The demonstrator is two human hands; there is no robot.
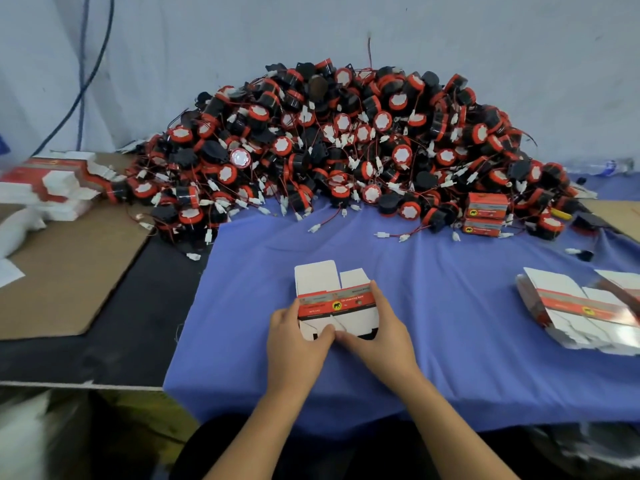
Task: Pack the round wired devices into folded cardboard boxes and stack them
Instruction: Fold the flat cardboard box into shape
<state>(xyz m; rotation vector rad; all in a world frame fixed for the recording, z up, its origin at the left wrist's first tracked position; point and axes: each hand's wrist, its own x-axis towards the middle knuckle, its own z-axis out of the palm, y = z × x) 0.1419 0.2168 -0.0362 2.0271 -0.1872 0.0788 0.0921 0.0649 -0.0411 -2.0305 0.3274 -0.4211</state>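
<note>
lying at the far left, flat cartons [52,188] rest on brown cardboard [69,271], probably spare stock. the pile of round wired devices [346,150] fills the back of the blue cloth [242,341], within reach for packing. near the front, the left hand [298,344] curls around the half-folded box [336,303], thumb on the bottom flaps. the right hand [377,334] clasps the other side, fingers wrapped along its edge. both wrists angle inward, seemingly to press the flaps shut. two closed boxes [485,216] stand stacked by the pile, and flat blanks [575,313] wait at the right.
</note>
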